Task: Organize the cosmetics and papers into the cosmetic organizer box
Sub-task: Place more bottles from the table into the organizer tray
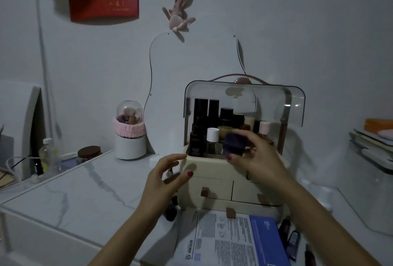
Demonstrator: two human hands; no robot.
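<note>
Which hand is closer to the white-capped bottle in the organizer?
Right. The right hand holds a dark jar just beside the white-capped bottle. The left hand hangs lower, in front of the organizer.

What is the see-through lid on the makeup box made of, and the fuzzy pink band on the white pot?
The lid looks like clear, glossy hard plastic: you see bottles through it, and it shows bright glints. The pink band looks like soft, fluffy fabric, matte and gathered into ridges, probably elastic.
</note>
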